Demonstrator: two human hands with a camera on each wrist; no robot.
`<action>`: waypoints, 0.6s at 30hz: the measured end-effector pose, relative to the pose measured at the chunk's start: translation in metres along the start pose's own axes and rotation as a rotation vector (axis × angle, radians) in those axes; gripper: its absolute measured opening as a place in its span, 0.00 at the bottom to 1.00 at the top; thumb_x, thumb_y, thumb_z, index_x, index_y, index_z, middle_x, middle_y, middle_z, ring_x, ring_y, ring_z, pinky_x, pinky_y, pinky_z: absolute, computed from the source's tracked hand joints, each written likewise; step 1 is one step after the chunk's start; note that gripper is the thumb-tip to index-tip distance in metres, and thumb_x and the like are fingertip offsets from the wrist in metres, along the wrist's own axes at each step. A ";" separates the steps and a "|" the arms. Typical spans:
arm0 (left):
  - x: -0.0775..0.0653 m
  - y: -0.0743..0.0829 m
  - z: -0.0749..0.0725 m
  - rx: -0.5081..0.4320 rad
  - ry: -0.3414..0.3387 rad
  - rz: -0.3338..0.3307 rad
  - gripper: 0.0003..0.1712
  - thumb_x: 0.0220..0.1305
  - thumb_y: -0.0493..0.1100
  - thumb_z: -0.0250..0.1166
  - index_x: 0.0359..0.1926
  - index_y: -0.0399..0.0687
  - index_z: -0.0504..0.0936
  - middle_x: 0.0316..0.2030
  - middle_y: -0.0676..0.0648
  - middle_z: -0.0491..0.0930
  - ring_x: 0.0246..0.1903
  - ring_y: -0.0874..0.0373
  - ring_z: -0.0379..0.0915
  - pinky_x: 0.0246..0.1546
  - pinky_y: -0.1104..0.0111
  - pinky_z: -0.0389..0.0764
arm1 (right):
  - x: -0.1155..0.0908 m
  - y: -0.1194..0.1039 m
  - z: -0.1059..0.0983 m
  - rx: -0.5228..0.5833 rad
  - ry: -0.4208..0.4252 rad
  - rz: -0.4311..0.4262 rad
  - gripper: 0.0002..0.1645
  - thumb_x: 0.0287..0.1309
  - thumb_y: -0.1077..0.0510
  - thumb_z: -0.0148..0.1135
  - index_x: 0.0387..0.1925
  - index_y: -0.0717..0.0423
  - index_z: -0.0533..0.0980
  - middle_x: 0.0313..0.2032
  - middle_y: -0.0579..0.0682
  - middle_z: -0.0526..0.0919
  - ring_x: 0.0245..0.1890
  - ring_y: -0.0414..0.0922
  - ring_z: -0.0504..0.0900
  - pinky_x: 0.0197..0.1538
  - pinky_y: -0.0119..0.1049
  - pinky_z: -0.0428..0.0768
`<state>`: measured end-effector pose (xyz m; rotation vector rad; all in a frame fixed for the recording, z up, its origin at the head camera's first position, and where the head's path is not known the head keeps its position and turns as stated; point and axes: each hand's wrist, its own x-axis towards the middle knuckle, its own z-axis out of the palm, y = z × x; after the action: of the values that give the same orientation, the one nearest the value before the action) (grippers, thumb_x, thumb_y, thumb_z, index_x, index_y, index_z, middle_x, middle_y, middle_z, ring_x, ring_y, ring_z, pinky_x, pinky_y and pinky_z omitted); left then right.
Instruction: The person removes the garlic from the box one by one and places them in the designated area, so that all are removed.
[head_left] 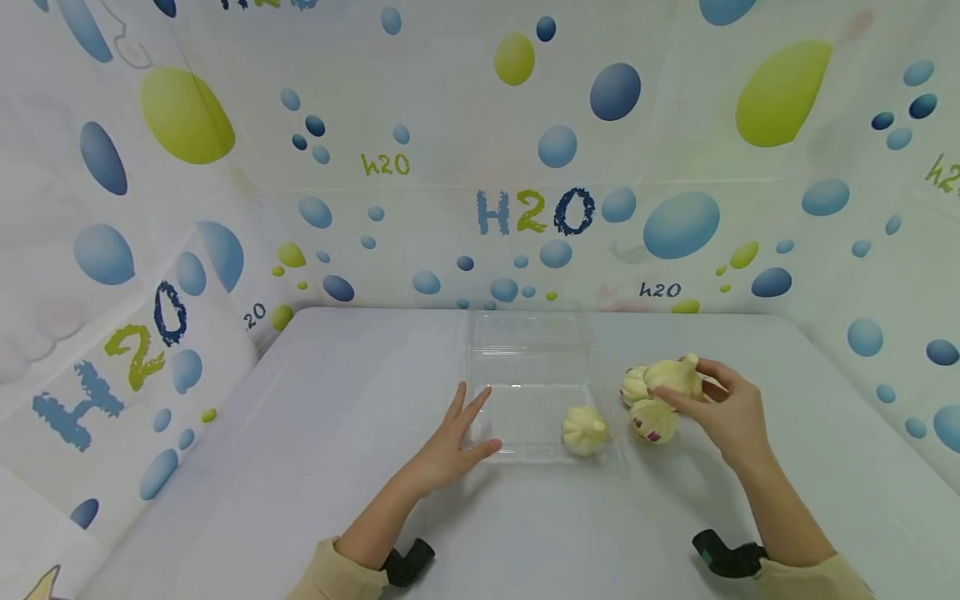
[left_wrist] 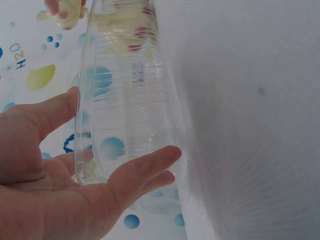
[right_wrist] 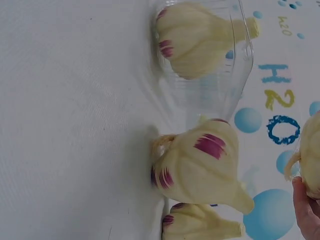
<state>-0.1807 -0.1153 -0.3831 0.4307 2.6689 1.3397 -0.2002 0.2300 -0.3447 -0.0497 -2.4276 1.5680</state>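
A clear plastic clamshell box (head_left: 525,421) lies with its lid (head_left: 528,333) folded back; one garlic bulb (head_left: 583,431) sits in its right front corner. My left hand (head_left: 450,450) touches the box's left side with fingers spread and mostly straight, also seen as a left hand (left_wrist: 75,185) at the box's end in the left wrist view. Above two garlic bulbs on the table, a front one (head_left: 654,422) and a back one (head_left: 632,388), my right hand (head_left: 731,412) pinches another garlic bulb (head_left: 675,377). That held garlic bulb (right_wrist: 311,155) is cut off by the right wrist view's edge.
A white cloth (head_left: 300,433) covers the table. Behind it and at the sides hangs a sheet (head_left: 450,108) printed with blue and green drops. Black wrist-worn devices, a left one (head_left: 411,562) and a right one (head_left: 727,554), show near the sleeves.
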 end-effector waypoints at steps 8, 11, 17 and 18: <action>0.001 0.000 0.000 -0.006 0.004 -0.009 0.42 0.60 0.48 0.62 0.71 0.56 0.50 0.70 0.38 0.30 0.66 0.36 0.36 0.56 0.38 0.51 | -0.005 0.001 -0.015 -0.063 0.011 0.045 0.41 0.47 0.48 0.69 0.59 0.64 0.66 0.55 0.52 0.70 0.45 0.36 0.71 0.36 0.18 0.73; 0.001 0.000 0.000 -0.001 0.007 -0.010 0.42 0.60 0.49 0.62 0.71 0.56 0.50 0.70 0.38 0.30 0.66 0.36 0.36 0.56 0.38 0.52 | -0.005 0.005 -0.019 -0.074 0.016 0.068 0.42 0.47 0.47 0.69 0.59 0.64 0.65 0.55 0.51 0.69 0.41 0.30 0.69 0.35 0.18 0.73; 0.000 -0.001 0.000 0.006 0.010 -0.006 0.42 0.60 0.48 0.62 0.71 0.55 0.50 0.70 0.37 0.30 0.66 0.35 0.36 0.56 0.38 0.52 | -0.002 0.018 -0.027 -0.002 0.033 0.110 0.44 0.46 0.50 0.70 0.60 0.66 0.63 0.51 0.43 0.72 0.36 0.25 0.71 0.34 0.18 0.74; 0.001 -0.001 0.000 0.007 0.010 -0.005 0.42 0.60 0.48 0.62 0.71 0.55 0.50 0.70 0.37 0.30 0.66 0.35 0.36 0.56 0.38 0.52 | -0.002 0.019 -0.029 0.011 0.031 0.114 0.44 0.46 0.50 0.70 0.60 0.67 0.63 0.49 0.39 0.72 0.36 0.24 0.72 0.34 0.18 0.74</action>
<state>-0.1813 -0.1151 -0.3837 0.4190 2.6820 1.3344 -0.1942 0.2630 -0.3508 -0.2132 -2.4313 1.6146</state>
